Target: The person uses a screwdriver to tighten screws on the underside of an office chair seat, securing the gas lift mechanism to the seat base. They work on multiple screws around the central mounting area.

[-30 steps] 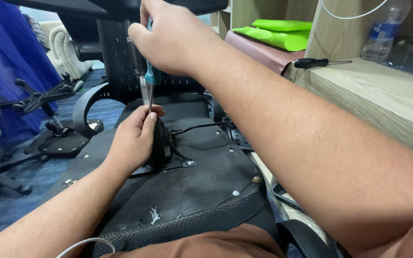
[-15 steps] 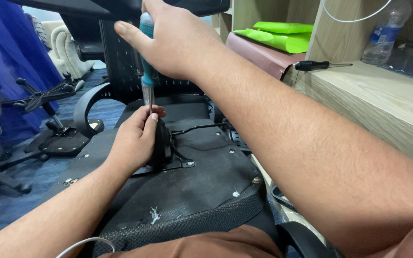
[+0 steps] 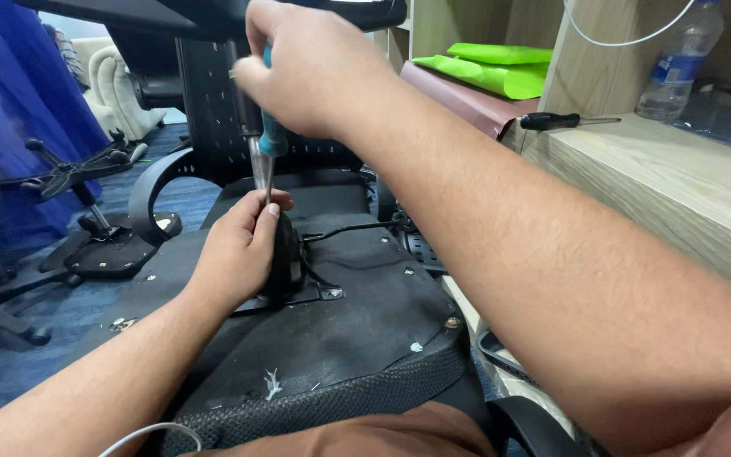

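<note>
Right hand gripping screwdriver, frame top | left hand pinching shaft at mechanism | risk: tip slipping, fingers jabbed.

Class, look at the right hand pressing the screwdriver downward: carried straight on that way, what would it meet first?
Probably the left hand, whose fingers pinch the screwdriver shaft directly below the right hand; the black chair mechanism lies beneath. Depth is unclear.

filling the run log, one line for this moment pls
right hand: grips teal screwdriver | left hand: steadies shaft at black mechanism | upturned chair seat
</note>
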